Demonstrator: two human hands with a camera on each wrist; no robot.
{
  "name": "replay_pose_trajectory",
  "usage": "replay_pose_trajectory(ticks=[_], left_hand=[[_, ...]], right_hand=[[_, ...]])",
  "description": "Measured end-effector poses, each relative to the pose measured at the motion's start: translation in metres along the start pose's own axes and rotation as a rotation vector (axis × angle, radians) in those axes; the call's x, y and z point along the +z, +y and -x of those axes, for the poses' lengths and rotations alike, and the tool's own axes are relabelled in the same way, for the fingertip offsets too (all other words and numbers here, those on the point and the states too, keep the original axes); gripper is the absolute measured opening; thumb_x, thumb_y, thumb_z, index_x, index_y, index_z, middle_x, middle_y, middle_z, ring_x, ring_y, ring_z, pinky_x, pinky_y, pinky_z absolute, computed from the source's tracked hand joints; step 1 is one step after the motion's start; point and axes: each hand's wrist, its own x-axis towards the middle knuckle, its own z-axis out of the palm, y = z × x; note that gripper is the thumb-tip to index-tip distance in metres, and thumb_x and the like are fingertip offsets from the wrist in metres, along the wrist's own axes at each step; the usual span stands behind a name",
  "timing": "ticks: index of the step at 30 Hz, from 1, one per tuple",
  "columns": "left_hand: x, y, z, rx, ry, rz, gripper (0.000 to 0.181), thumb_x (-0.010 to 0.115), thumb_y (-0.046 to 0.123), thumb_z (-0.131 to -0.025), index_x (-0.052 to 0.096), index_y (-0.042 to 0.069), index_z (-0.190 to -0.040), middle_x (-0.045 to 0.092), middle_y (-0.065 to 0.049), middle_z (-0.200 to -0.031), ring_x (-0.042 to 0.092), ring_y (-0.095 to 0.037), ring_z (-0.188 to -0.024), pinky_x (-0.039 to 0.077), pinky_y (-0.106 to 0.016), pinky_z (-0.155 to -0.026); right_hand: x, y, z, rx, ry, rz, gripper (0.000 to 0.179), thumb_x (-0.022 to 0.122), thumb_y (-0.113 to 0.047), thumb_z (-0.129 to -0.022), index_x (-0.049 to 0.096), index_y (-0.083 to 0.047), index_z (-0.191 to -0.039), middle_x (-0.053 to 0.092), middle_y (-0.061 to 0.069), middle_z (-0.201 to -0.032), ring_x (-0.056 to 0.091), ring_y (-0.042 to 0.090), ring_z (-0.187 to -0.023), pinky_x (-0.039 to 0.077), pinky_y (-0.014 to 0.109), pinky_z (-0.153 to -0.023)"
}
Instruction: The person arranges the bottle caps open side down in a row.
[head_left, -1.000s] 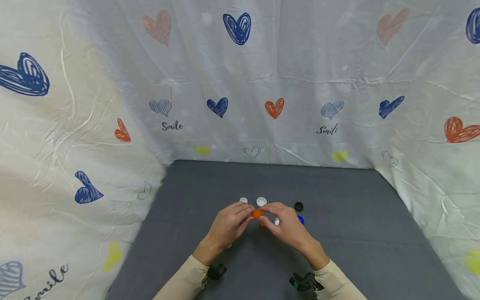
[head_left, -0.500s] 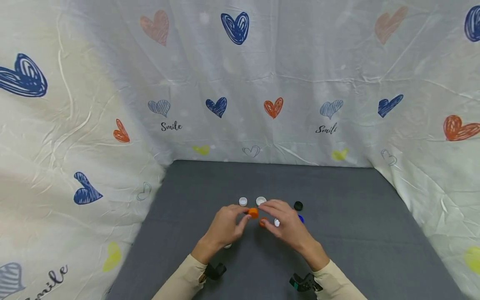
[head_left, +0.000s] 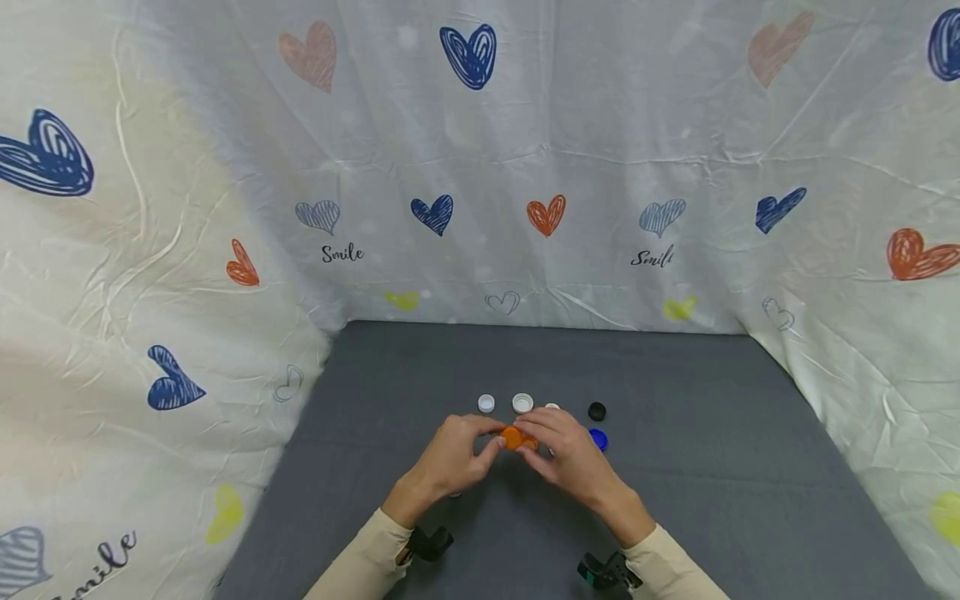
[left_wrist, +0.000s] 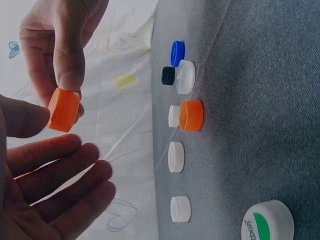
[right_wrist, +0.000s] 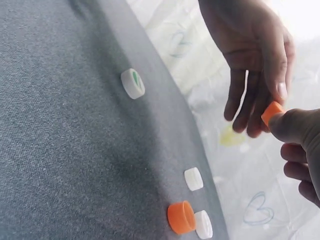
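Between my two hands, an orange bottle cap (head_left: 512, 437) is held up off the table. My left hand (head_left: 452, 457) pinches it by thumb and forefinger, its other fingers spread out in the left wrist view. Thumb and fingertips of my right hand (head_left: 573, 457) grip the same cap from the other side. The right wrist view shows the cap (right_wrist: 270, 115) partly covered by the right thumb. A second orange cap (left_wrist: 191, 116) stands on the table beneath, close to a small white cap (left_wrist: 173, 116).
Along the grey cloth (head_left: 675, 517) lie white caps (head_left: 522, 403), a black cap (head_left: 597, 412) and a blue cap (head_left: 598, 439). A white cap with a green mark (right_wrist: 133, 83) sits apart, on the left-hand side. A heart-printed curtain (head_left: 480, 167) hangs behind the table.
Half a second ago the left hand alone held the orange cap, with the right fingers apart from it. Now the right fingers grip it too, and it has shifted slightly toward me and right.
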Motion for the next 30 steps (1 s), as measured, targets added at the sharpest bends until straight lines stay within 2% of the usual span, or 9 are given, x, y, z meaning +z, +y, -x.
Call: replay_pose_trajectory(ticks=[3, 6, 10, 13, 17, 23, 30], left_hand=[[-0.002, 0.001, 0.002, 0.049, 0.045, -0.076, 0.030, 0.069, 0.029, -0.094, 0.074, 0.012, -0.118, 0.074, 0.002, -0.114, 0.070, -0.013, -0.105, 0.057, -0.035, -0.091], [-0.003, 0.001, 0.003, 0.128, 0.078, -0.144, 0.033, 0.076, 0.029, -0.089, 0.073, 0.014, -0.119, 0.074, 0.004, -0.114, 0.068, -0.011, -0.106, 0.056, -0.032, -0.092], [-0.002, -0.001, 0.003, 0.241, 0.091, -0.178, 0.033, 0.081, 0.028, -0.086, 0.074, 0.015, -0.115, 0.074, 0.005, -0.109, 0.067, -0.009, -0.103, 0.056, -0.028, -0.090], [-0.003, -0.001, 0.004, 0.277, 0.084, -0.186, 0.029, 0.082, 0.027, -0.084, 0.075, 0.016, -0.110, 0.075, 0.006, -0.103, 0.068, -0.009, -0.097, 0.056, -0.029, -0.087], [-0.005, -0.001, 0.008, 0.266, 0.025, -0.228, 0.024, 0.084, 0.028, -0.082, 0.077, 0.019, -0.104, 0.074, 0.009, -0.098, 0.067, -0.009, -0.094, 0.056, -0.033, -0.080], [-0.004, -0.004, 0.016, 0.214, -0.105, -0.296, 0.023, 0.084, 0.029, -0.082, 0.078, 0.020, -0.103, 0.075, 0.010, -0.100, 0.067, -0.014, -0.109, 0.056, -0.037, -0.086], [0.004, -0.010, 0.031, 0.183, -0.151, -0.300, 0.022, 0.083, 0.027, -0.083, 0.077, 0.019, -0.102, 0.075, 0.009, -0.100, 0.067, -0.019, -0.115, 0.056, -0.041, -0.092]], right_hand=[[-0.001, 0.000, 0.003, 0.037, 0.002, 0.009, 0.039, 0.085, -0.022, -0.081, 0.074, -0.010, -0.116, 0.072, 0.002, -0.117, 0.066, 0.021, -0.111, 0.052, 0.047, -0.100], [-0.002, -0.001, 0.006, 0.068, 0.002, 0.008, 0.037, 0.084, -0.023, -0.081, 0.074, -0.011, -0.115, 0.072, 0.001, -0.115, 0.066, 0.021, -0.110, 0.052, 0.047, -0.099], [0.001, -0.004, 0.007, 0.072, -0.004, -0.018, 0.035, 0.085, -0.021, -0.080, 0.075, -0.012, -0.111, 0.072, 0.000, -0.111, 0.067, 0.019, -0.107, 0.052, 0.046, -0.098], [0.004, -0.008, 0.008, 0.067, -0.008, -0.020, 0.034, 0.087, -0.021, -0.078, 0.075, -0.013, -0.110, 0.072, -0.002, -0.109, 0.067, 0.016, -0.106, 0.052, 0.043, -0.096], [0.012, -0.013, 0.011, 0.072, -0.011, -0.017, 0.031, 0.087, -0.023, -0.078, 0.076, -0.016, -0.106, 0.073, -0.005, -0.105, 0.067, 0.014, -0.104, 0.053, 0.040, -0.093], [0.027, -0.023, 0.019, 0.110, -0.052, 0.005, 0.025, 0.085, -0.026, -0.080, 0.076, -0.018, -0.103, 0.072, -0.007, -0.101, 0.067, 0.013, -0.101, 0.055, 0.037, -0.087], [0.045, -0.032, 0.027, 0.155, -0.089, 0.031, 0.022, 0.083, -0.029, -0.081, 0.076, -0.020, -0.099, 0.072, -0.009, -0.097, 0.067, 0.011, -0.096, 0.053, 0.035, -0.088]])
